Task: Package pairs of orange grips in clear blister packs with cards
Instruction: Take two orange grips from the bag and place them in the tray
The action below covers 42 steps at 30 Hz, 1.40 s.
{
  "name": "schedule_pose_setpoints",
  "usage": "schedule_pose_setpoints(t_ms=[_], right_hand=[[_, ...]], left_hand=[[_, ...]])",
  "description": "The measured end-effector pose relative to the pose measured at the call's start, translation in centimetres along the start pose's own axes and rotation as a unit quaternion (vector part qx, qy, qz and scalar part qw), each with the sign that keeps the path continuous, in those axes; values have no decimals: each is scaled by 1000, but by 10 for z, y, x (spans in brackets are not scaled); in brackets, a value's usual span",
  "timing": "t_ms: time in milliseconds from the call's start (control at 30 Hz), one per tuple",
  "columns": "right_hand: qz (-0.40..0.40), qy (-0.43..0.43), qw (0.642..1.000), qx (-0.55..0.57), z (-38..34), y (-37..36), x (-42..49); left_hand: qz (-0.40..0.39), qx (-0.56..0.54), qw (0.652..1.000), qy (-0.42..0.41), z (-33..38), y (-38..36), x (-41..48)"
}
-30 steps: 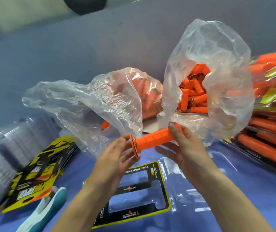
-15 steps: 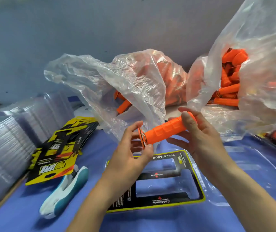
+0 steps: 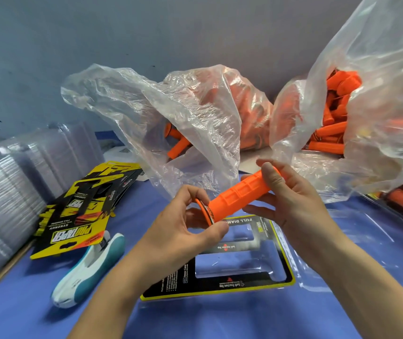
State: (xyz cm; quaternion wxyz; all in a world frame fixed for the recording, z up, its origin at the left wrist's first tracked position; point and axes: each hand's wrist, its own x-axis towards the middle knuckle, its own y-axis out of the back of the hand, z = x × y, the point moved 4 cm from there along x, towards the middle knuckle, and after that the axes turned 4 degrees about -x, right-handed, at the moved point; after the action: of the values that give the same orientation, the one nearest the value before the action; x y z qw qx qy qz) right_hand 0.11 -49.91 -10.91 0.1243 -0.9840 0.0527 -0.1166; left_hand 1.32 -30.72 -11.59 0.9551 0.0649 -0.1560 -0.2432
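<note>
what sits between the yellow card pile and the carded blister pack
A white and teal handheld tool, lying on the blue table, seen in the head view.

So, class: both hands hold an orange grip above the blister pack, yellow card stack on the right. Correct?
No: head view shows the yellow card stack on the left; left hand and right hand hold the orange grip above the blister pack.

On the black-and-yellow backing card (image 3: 220,288) lying before you, all print is upside down to your view. Its far edge reads "FULL DIAM", with the rest hidden. "Soft Traction Top" stands twice beside red arrows, and "2 Inner Core" runs along its left side. Left of that card, the top of the stack of cards (image 3: 73,234) shows "PROTAPER" in large white letters and "SYNERGY" just beyond. Finer print is unreadable.
</note>
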Motion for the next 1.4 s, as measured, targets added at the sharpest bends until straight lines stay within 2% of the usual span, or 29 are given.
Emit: schedule_pose_setpoints(t_ms=[100,333,500,700,833,1100,1200,1300,1400], right_hand=[[1,9,1000,-5,1,0,-1],[-7,-4,1000,-18,14,-2,-1],[-32,-5,999,-38,18,-5,-4],[-53,47,986,-150,16,-11,-4],[-10,116,953,-280,3,0,-1],[-2,188,896,-403,-1,5,-2],[-6,163,912,-377,4,9,-2],[-48,89,951,-293,13,8,-3],[-88,43,968,-231,20,3,-6]], left_hand=[[15,4,1000,-7,2,3,0],[126,-50,990,-39,2,14,0],[212,-147,962,-90,11,16,0],[218,-241,943,-73,8,15,8],[210,-166,963,-34,-2,17,9],[179,-121,976,-28,-8,17,10],[196,-107,974,-36,-4,17,9],[217,-73,971,-61,4,17,6],[216,-39,971,-92,10,14,4]])
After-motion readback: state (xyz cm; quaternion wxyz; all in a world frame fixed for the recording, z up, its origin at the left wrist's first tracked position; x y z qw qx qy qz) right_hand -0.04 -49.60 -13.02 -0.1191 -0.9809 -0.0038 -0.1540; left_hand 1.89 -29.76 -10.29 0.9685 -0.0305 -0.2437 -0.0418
